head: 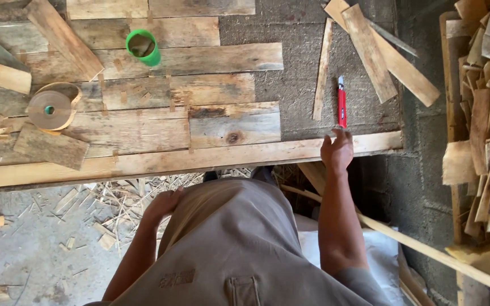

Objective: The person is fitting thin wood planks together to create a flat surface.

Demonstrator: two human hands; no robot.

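Note:
My right hand [337,151] reaches over the front edge of a rough wooden workbench [160,161], fingers spread, holding nothing, its fingertips just short of a red utility knife [342,104] lying on the grey bench surface. My left hand [163,204] hangs low beside my body below the bench edge, fingers curled loosely with nothing in it. A roll of brown tape [50,107] and a green cup [143,46] sit on the planks at the left.
Thin wooden slats [382,51] lie at the bench's back right, another narrow strip [322,71] beside the knife. Short board offcuts [50,146] rest at the left. A stack of wood pieces [486,113] stands at the right. Shavings and straw [114,201] litter the floor.

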